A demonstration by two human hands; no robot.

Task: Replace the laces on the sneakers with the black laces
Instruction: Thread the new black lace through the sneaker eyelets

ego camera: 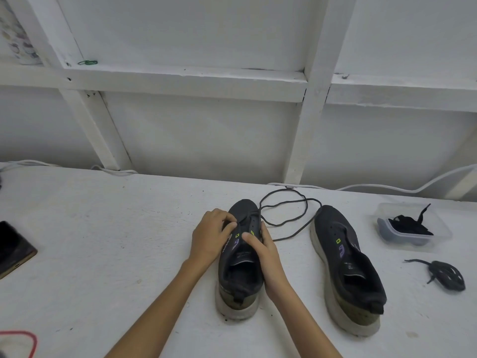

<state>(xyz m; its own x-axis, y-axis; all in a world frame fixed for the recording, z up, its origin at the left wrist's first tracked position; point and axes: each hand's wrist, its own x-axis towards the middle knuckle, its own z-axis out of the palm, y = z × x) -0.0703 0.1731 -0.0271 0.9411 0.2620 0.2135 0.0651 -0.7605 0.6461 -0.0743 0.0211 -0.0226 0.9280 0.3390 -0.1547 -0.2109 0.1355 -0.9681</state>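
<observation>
Fingers (227,220) of L hand (210,236) & R hand (269,257) curled round sneaker (240,275), grey lace (286,202) trailing just beyond.

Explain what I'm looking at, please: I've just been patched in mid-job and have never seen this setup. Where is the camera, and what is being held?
There is no machine here: a person works with two bare hands. The single picture comes from a camera worn on their head, looking forward and down. On the white table stand two dark shoes. The left hand appears to pinch the dark lace at the eyelets of the left sneaker; the right hand holds that shoe's side. The right sneaker shows no lace. To the right, a clear tub holds black laces, and a bundled lace lies nearer the person.
</observation>
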